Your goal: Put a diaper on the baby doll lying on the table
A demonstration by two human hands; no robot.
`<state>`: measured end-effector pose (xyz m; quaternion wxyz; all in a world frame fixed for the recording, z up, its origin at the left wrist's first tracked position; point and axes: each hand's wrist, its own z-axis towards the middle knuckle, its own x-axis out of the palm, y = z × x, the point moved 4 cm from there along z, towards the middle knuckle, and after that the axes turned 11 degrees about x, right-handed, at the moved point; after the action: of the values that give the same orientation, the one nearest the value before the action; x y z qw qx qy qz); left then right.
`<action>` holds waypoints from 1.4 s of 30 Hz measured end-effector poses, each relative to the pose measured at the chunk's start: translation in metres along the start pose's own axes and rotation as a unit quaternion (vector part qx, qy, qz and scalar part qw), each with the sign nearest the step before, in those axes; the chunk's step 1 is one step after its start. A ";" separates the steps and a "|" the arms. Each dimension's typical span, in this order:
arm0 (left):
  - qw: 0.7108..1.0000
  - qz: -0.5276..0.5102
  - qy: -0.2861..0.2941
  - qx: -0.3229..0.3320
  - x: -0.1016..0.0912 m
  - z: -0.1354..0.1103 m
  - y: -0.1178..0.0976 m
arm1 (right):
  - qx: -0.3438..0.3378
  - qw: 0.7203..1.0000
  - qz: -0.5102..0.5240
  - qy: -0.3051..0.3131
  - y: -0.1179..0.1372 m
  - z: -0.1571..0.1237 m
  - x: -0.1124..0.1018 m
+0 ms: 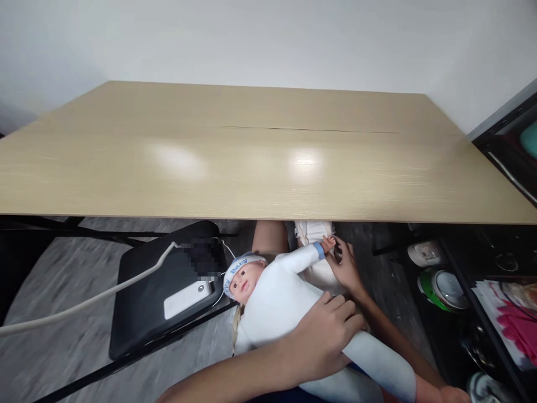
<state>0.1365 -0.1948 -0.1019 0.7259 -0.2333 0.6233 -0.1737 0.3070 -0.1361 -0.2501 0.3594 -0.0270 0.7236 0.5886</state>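
One white-clothed plastic baby doll point(274, 305) lies across the person's lap, near the table's near edge, its head to the left and its two legs stretched to the near right. Its single white headband point(240, 267) carries blue lettering: "Baby" can be read, the word before it only partly.

Both bare hands touch the doll. The left hand point(329, 330) is curled closed round its hip, fingertips hidden. The right hand point(344, 266), farther off, has thumb and fingers bent at the doll's small hand, beside one white ruffled cloth point(310, 230); whether they pinch it I cannot tell.

One pale wood-grain table point(268, 162) spans the far side. On the left, one black padded seat point(140, 313) bears one white rectangular device point(187, 299), and one thick white cable point(126, 286) crosses it. On the right, one green-sided round tin point(448, 288) stands near one pink cloth point(520, 330).
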 end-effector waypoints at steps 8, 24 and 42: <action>1.000 0.007 0.016 0.004 -0.001 0.001 0.000 | -0.158 0.973 -0.152 0.071 0.031 0.027 0.026; 0.996 0.075 0.001 0.045 -0.006 -0.005 -0.011 | -0.093 0.857 0.236 0.449 0.055 0.004 -0.006; 0.972 0.045 -0.222 -0.058 0.004 -0.081 -0.008 | -0.223 0.821 -0.301 0.431 0.153 -0.019 -0.004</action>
<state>0.0575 -0.2136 -0.1101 0.8385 -0.2793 0.4655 -0.0479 0.2297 -0.1072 -0.1192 0.1545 -0.5735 0.6094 0.5251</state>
